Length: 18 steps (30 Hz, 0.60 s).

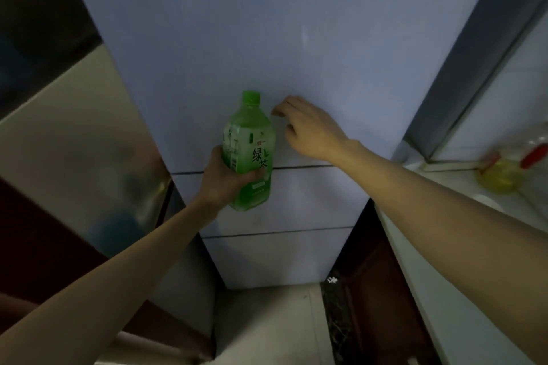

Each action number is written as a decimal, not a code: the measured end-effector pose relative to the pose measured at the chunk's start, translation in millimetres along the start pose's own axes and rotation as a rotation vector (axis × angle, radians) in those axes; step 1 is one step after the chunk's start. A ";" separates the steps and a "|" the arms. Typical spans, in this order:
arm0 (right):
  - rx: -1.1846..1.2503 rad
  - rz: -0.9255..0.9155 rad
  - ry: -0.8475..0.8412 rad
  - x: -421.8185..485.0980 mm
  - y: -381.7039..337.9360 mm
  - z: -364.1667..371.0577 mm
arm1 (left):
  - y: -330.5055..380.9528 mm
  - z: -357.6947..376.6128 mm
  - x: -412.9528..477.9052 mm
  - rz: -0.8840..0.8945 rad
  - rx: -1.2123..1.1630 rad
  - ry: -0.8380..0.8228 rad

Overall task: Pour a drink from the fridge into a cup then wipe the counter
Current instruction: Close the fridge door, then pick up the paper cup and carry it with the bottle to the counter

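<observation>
While I stand at the fridge, my left hand is wrapped round the lower half of the green tea bottle — fingers clamped across the label, green cap on, the bottle upright in the air before the pale door. Just right of it, my right hand holds nothing. Its fingers are loosely bent and a little apart, their tips at the door panel, though from this angle I cannot tell whether they touch it.

The grip is one-handed and low on a bottle that looks nearly full. As I judge it, the top-heavy bottle could tip or slide through my palm as I turn toward the counter, more so if the plastic is wet from the cold. A careless swing right could knock its base on the counter edge, and uncapping it in mid-air would risk tea on the floor.

At far left a shiny metal panel throws back dim reflections. The fridge front is smooth, crossed low down by two dark seams, with light floor tiles below. At right a pale counter runs along a tiled wall and carries a blurred yellow bottle with red parts — no cup plainly in view.
</observation>
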State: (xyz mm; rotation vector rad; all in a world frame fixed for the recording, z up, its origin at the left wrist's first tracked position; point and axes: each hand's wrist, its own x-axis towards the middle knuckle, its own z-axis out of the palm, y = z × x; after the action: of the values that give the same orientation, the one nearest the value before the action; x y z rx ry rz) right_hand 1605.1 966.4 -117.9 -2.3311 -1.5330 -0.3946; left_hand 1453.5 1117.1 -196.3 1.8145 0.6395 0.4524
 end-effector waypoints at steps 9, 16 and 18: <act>-0.135 0.451 -0.206 -128.9 69.9 -27.3 | 2.1 69.4 -10.8 0.063 0.059 -0.227; -0.173 0.804 -0.382 -226.4 93.0 -49.6 | 18.6 139.9 -26.4 0.093 0.034 -0.424; -0.155 0.873 -0.420 -250.3 97.9 -51.6 | 24.2 159.7 -29.9 0.115 0.047 -0.484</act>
State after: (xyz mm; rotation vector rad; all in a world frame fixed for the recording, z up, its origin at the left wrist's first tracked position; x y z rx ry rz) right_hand 1596.2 700.5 -182.0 -3.0349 -0.4724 0.2164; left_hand 1529.4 974.2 -224.6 1.9177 0.2128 0.0627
